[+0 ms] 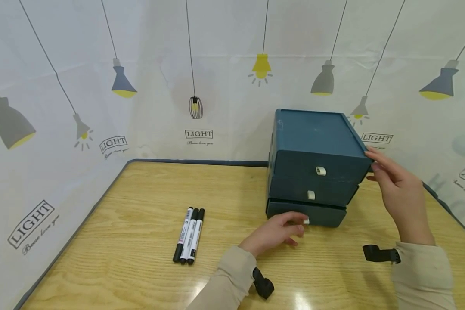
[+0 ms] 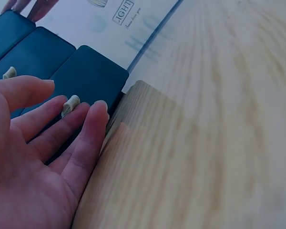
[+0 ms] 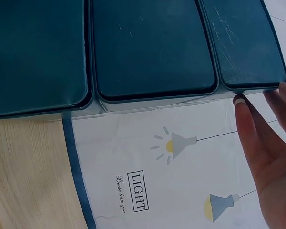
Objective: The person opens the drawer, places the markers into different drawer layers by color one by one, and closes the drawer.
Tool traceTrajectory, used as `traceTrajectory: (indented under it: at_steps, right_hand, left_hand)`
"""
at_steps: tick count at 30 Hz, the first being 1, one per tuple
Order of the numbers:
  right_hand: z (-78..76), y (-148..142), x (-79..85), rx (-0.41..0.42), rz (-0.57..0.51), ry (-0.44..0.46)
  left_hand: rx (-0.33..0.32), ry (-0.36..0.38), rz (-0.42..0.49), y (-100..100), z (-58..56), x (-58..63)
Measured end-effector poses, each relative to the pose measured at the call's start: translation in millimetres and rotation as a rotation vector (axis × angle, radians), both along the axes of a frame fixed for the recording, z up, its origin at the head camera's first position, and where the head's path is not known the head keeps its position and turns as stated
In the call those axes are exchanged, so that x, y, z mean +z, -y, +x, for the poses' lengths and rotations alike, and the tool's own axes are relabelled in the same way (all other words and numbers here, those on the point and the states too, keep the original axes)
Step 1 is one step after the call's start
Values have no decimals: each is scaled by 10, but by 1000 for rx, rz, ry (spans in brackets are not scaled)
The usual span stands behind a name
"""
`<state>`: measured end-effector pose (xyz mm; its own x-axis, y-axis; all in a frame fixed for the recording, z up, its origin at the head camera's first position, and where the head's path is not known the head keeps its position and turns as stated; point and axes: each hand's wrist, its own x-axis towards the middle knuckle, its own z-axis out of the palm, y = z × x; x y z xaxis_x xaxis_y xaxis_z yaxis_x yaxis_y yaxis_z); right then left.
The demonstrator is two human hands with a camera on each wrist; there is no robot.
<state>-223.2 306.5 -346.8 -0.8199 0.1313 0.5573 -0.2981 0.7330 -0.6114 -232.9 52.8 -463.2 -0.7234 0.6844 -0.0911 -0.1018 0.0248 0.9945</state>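
While left grip (image 1: 276, 232) loosely flanks a knob (image 2: 71, 104), right grip (image 1: 404, 196), spread, touches smooth drawers (image 1: 296, 165).

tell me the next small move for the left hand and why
I'd probably close the left hand on the knob of the bottom drawer: its fingers reach the knob but look loosely spread, while the right hand touches an upper corner of the cabinet and may help steady it.

Open tabletop (image 1: 232, 193) separates the markers (image 1: 189, 236) from the drawer unit (image 1: 317, 134).
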Motion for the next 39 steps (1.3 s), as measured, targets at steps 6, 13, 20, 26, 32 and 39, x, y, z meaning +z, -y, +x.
traceTrajectory:
  at_steps: [6,13,20,26,32,39]
  right_hand:
    - [0,-10,1,11,-4,-5]
    - [-3,-11,-1,6,-1,-10]
    - [2,-11,-1,12,-4,-16]
    - [-7,-38,11,5,3,-23]
    - [-9,-31,13,-4,0,-6]
    - [-3,-27,45,-10,-10,24]
  left_hand:
    - [-25,-29,-48,-5,21,27]
    - [-94,-67,-97,18,37,45]
    - [-120,-82,-83,35,68,52]
    - [-71,-153,-184,1,148,73]
    - [-40,-156,-172,-3,194,50]
    - [-24,-125,-183,30,241,60]
